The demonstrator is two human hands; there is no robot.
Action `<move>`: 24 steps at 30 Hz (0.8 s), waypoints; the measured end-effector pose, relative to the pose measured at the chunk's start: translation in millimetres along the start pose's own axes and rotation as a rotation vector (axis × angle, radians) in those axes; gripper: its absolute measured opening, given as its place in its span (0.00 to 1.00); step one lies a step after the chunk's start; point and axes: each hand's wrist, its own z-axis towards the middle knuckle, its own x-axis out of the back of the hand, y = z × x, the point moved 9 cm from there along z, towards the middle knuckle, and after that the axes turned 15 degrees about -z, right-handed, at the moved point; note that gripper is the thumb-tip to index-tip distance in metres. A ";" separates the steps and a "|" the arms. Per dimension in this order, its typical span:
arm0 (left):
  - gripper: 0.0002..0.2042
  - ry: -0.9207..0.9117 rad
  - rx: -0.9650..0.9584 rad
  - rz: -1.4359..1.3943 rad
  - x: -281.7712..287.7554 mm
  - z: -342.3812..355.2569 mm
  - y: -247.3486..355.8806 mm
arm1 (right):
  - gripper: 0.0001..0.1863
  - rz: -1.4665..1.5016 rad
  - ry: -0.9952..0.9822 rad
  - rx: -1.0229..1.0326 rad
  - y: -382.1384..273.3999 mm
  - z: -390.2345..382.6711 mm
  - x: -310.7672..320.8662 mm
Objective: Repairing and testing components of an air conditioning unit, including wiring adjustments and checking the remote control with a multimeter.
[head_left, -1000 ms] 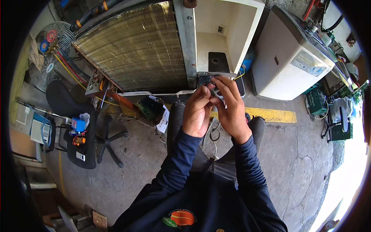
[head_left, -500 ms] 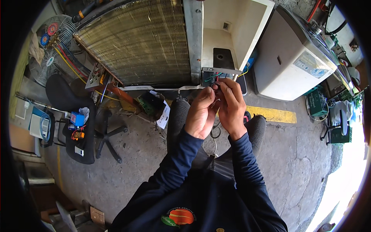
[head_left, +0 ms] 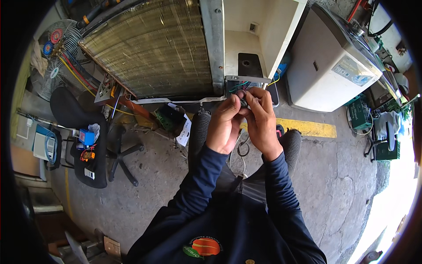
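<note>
My left hand [head_left: 223, 122] and my right hand [head_left: 263, 124] meet in front of the unit's wiring. Thumbs and fingertips of both are pinched together on a small dark, rounded piece [head_left: 243, 102], mostly covered by the fingers, so its kind does not show. Just beyond the fingertips, green and dark wires [head_left: 241, 84] come out of a small metal control box [head_left: 254, 79] at the foot of a white housing [head_left: 269, 48]. To the left stands a large finned coil [head_left: 154, 48] with a grey metal side plate [head_left: 212, 42].
At left are a black office chair [head_left: 94, 165] holding a blue box [head_left: 87, 137], and a wire-guard fan [head_left: 57, 72] with gauges and hoses. A white appliance [head_left: 325, 66] stands at right. Between my legs a cable [head_left: 243, 148] hangs in a loop. A yellow stripe [head_left: 314, 128] crosses the concrete floor.
The whole view has shifted slightly, the unit sliding a little to the left. Both hands remain together, their fingers slightly rearranged around the dark piece, which shows more now.
</note>
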 end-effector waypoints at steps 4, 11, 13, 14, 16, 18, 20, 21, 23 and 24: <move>0.08 0.055 -0.131 0.183 -7.3 -12.5 11.3 | 0.23 0.026 0.062 0.008 1.1 2.3 1.1; 0.09 0.136 -0.312 0.456 -11.0 -19.8 32.4 | 0.25 0.093 0.109 0.041 -2.3 8.2 -1.1; 0.08 0.157 -0.382 0.466 -11.2 -18.0 38.0 | 0.26 0.100 0.105 0.040 -4.2 8.0 -1.6; 0.08 0.159 -0.383 0.464 -10.3 -16.0 37.1 | 0.26 0.100 0.102 0.040 -3.8 7.4 -1.9; 0.09 0.141 -0.367 0.426 -6.6 -9.8 33.3 | 0.26 0.147 0.102 -0.020 3.6 5.7 -3.1; 0.10 0.120 -0.352 0.387 -5.3 -5.9 28.9 | 0.26 0.192 0.104 -0.079 10.1 4.1 -3.3; 0.10 0.112 -0.407 0.477 -10.6 -8.8 29.2 | 0.27 0.171 0.141 -0.080 12.0 2.9 1.7; 0.10 0.104 -0.463 0.569 -15.8 -12.8 30.7 | 0.27 0.152 0.178 -0.081 13.4 1.8 6.4; 0.12 0.089 -0.576 0.752 -25.9 -20.2 34.5 | 0.28 0.116 0.252 -0.084 16.0 0.6 14.8; 0.12 0.085 -0.574 0.752 -24.4 -20.0 34.5 | 0.28 0.113 0.256 -0.084 16.2 1.9 16.5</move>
